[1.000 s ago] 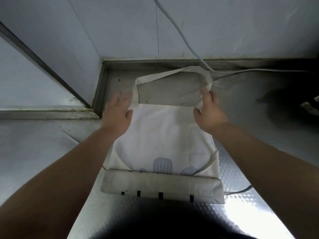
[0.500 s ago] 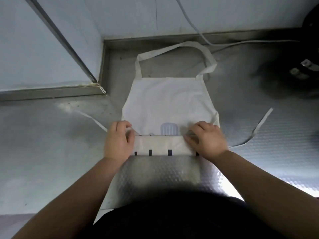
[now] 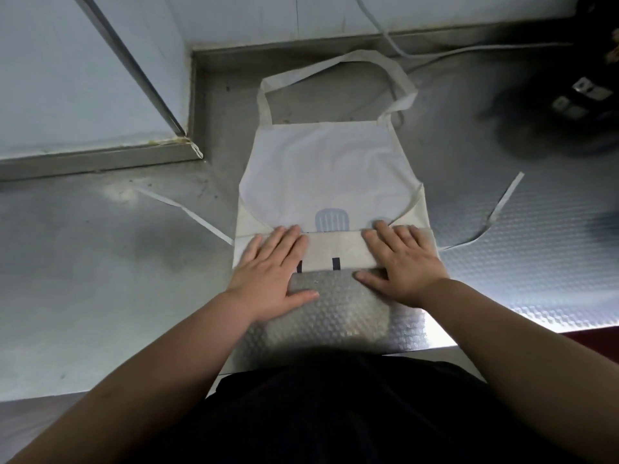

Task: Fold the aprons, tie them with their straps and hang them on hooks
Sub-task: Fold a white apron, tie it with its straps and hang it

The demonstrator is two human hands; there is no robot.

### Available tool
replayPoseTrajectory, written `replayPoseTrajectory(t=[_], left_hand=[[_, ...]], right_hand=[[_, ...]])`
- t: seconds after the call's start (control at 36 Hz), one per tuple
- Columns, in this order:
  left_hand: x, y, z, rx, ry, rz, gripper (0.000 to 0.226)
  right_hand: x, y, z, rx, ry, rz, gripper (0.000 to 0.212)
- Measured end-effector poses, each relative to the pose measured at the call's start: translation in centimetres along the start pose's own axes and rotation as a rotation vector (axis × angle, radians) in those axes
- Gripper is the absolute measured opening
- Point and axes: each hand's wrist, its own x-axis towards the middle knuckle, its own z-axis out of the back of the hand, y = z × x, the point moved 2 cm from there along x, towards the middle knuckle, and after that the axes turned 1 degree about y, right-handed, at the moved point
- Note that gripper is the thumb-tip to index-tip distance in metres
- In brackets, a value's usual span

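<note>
A white apron (image 3: 326,169) lies flat on the steel counter (image 3: 100,262), bib away from me, with a blue print near its middle. Its lower part is folded up into a narrow band (image 3: 335,251) with short black marks. My left hand (image 3: 271,272) lies flat on the band's left end, fingers straight. My right hand (image 3: 402,259) presses flat on the right end. The neck loop (image 3: 335,63) arcs toward the back wall. One waist strap (image 3: 187,212) trails left and another waist strap (image 3: 495,212) curls off to the right.
A wall corner with a metal ledge (image 3: 100,159) juts in at the left. A grey cable (image 3: 385,31) runs down the back wall onto the counter. A dark object (image 3: 576,98) sits at the far right. The counter's front edge (image 3: 435,346) runs near my body.
My hands came from the apron's top corners down to the folded band. They gripped its ends half a second ago and now lie flat on it with straight fingers.
</note>
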Motion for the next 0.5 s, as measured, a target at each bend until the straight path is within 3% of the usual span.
replayPoseTrajectory(t=[0.08, 0.17, 0.25, 0.33, 0.42, 0.5], left_hand=[[0.0, -0.2, 1.2, -0.033, -0.167, -0.003, 0.083], [0.7, -0.5, 2.2, -0.048, -0.159, 0.019, 0.063], [2.0, 0.1, 3.6, -0.056, -0.097, 0.036, 0.04], [2.8, 1.4, 5.7, -0.258, 0.026, 0.069, 0.025], [3.5, 2.4, 6.6, -0.41, 0.195, 0.075, 0.023], [4.2, 2.7, 5.8, -0.287, 0.197, 0.133, 0.028]], right_hand=[[0.0, 0.1, 0.7, 0.046, -0.053, 0.005, 0.089], [-0.2, 0.7, 1.9, 0.12, -0.237, 0.02, 0.069], [-0.4, 0.3, 3.7, 0.092, -0.121, -0.007, 0.049], [-0.3, -0.7, 5.4, 0.208, 0.02, -0.009, 0.035], [0.3, -1.5, 5.7, 0.216, 0.074, -0.019, 0.028], [0.9, -1.6, 5.4, 0.15, 0.077, -0.088, 0.036]])
